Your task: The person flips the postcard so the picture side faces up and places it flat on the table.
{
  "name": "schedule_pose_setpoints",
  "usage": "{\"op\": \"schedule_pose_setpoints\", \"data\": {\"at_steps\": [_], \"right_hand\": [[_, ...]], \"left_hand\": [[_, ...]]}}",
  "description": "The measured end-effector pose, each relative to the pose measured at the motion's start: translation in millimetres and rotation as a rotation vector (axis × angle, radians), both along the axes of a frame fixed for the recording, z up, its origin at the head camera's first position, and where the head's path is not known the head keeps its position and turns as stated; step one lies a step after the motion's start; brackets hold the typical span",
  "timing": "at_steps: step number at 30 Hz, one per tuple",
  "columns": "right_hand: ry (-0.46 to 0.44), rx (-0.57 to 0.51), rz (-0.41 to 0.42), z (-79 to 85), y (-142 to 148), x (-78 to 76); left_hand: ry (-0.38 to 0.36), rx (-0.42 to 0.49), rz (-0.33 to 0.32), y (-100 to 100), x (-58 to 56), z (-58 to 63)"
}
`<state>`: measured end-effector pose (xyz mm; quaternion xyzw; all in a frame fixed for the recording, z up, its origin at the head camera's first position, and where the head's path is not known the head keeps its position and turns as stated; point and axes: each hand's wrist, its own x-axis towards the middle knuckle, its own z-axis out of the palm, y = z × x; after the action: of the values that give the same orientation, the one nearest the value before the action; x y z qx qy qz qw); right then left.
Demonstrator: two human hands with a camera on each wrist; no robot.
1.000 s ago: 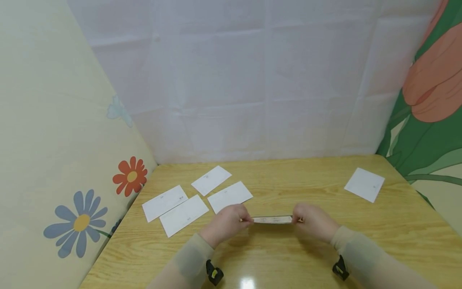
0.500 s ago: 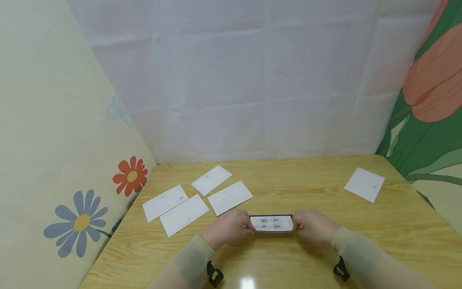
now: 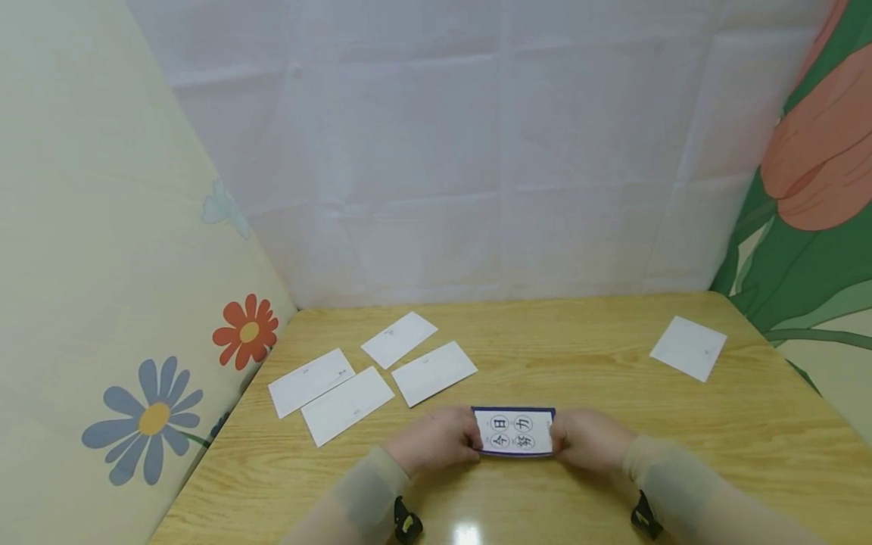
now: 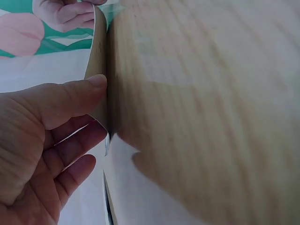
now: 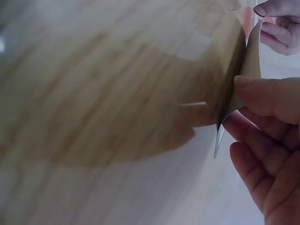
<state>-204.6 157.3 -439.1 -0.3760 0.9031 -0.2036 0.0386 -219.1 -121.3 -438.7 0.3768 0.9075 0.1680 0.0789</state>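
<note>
A white card [image 3: 515,433] with dark blue edges and circled characters is between my two hands, low in the middle of the head view. My left hand [image 3: 439,439] pinches its left end, and my right hand [image 3: 593,439] pinches the right end. The left wrist view has the card [image 4: 97,51] seen nearly edge-on and slightly bowed, thumb of the left hand [image 4: 47,117] pressed on its near face. In the right wrist view the thumb of the right hand [image 5: 272,126] lies against the card [image 5: 251,56] in the same way. Its lower edge is close to the tabletop.
On the wooden table [image 3: 579,333], several white cards lie flat at left, among them a far one [image 3: 399,340] and a near one [image 3: 347,406]. Another white card [image 3: 688,348] lies at far right. A white cloth [image 3: 409,151] hangs behind; flower-patterned panels flank both sides.
Both hands have tilted the card from nearly edge-on so that its printed face shows to the head camera, and lowered it slightly toward me. The cards on the table have not moved.
</note>
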Motion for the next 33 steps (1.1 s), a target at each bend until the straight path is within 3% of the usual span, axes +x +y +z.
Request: {"op": "schedule_pose_setpoints", "data": {"at_steps": [7, 21, 29, 33], "right_hand": [[-0.010, 0.020, 0.011, -1.6, 0.3, 2.0], [-0.014, 0.033, 0.044, -5.5, 4.1, 1.0], [-0.050, 0.091, 0.086, -4.1, 5.4, 3.5], [0.002, 0.088, 0.127, -3.5, 7.1, 4.6]], "left_hand": [[-0.042, -0.019, 0.014, 0.5, 2.6, -1.1], [-0.041, -0.049, 0.006, 1.9, 5.4, 3.4], [-0.004, -0.063, -0.009, 1.9, 5.1, 2.0], [0.015, -0.050, 0.002, 2.4, 3.2, 0.5]]}}
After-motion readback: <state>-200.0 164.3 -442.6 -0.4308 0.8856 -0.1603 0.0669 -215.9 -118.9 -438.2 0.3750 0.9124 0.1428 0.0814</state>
